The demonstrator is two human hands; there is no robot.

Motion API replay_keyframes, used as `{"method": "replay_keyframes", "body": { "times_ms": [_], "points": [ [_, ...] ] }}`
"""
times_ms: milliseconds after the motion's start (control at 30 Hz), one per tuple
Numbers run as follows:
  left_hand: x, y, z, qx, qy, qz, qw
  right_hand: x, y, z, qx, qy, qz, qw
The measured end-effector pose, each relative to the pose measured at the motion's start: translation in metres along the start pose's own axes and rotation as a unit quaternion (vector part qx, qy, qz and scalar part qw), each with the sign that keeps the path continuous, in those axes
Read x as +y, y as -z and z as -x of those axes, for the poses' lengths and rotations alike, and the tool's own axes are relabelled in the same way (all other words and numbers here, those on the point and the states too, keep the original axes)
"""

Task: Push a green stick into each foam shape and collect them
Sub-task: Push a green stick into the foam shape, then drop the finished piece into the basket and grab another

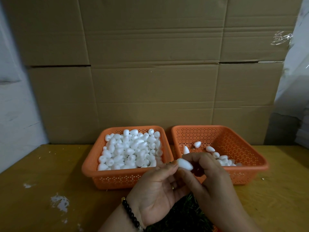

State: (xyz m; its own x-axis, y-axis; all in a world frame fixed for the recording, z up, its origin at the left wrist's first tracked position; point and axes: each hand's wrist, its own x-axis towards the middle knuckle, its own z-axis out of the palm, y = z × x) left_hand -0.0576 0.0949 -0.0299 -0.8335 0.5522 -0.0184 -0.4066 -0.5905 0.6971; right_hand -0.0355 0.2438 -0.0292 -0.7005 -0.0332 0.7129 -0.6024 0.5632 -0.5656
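1. A white foam shape (185,164) is pinched between the fingertips of both hands, just in front of the two baskets and above the table.
2. The left hand (157,186) is turned palm-up, its fingers curled so that the tips meet the blunt end of the shape; a dark beaded bracelet (131,213) is worn at its wrist.
3. The right hand (212,180) is curled over the pointed end of the shape, thumb beneath and fingers above.
4. Whether a stick is held in either hand cannot be told; a dark green mass (185,213), perhaps the sticks, is seen low between the wrists.
5. The hands are held over a worn yellow-brown table (50,173) marked with white scuffs.
6. Beyond the left hand, an orange perforated basket (117,179) is heaped with loose foam shapes (130,151).
7. Beyond the right hand, a second orange basket (242,148) holds only a few shapes (224,160), gathered at its near side and partly hidden by the right fingers.
8. Behind both baskets, a wall of flattened cardboard (150,64) is stood up, with pale sheeting at either edge.
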Motion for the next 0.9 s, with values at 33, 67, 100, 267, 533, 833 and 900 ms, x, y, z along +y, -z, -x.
{"method": "replay_keyframes", "body": {
  "times_ms": [33, 67, 100, 267, 533, 833, 900],
  "points": [
    [0.0, -0.001, 0.0, 0.002, -0.002, -0.001, 1.0, 0.001, 0.0, 0.0, -0.006, -0.008, -0.002, 1.0],
    [0.001, -0.001, 0.0, 0.005, -0.003, -0.005, 1.0, 0.002, 0.001, -0.001, -0.007, -0.017, -0.002, 1.0],
    [0.001, -0.002, 0.001, 0.013, -0.004, -0.014, 1.0, 0.004, 0.002, -0.003, -0.003, -0.027, 0.003, 1.0],
    [0.009, -0.002, -0.001, 0.121, -0.028, -0.02, 0.992, 0.026, 0.019, -0.014, 0.052, -0.066, 0.123, 0.989],
    [0.027, 0.0, 0.0, 0.169, -0.092, -0.01, 0.981, 0.041, 0.03, -0.018, 0.023, -0.165, 0.179, 0.97],
    [0.07, 0.041, 0.002, 0.327, -0.23, -0.487, 0.776, 0.003, 0.012, -0.005, -0.302, -0.02, 0.259, 0.917],
    [0.081, 0.05, -0.004, 0.336, -0.18, -0.643, 0.665, 0.0, 0.007, 0.0, -0.362, -0.034, 0.286, 0.887]
  ]
}}
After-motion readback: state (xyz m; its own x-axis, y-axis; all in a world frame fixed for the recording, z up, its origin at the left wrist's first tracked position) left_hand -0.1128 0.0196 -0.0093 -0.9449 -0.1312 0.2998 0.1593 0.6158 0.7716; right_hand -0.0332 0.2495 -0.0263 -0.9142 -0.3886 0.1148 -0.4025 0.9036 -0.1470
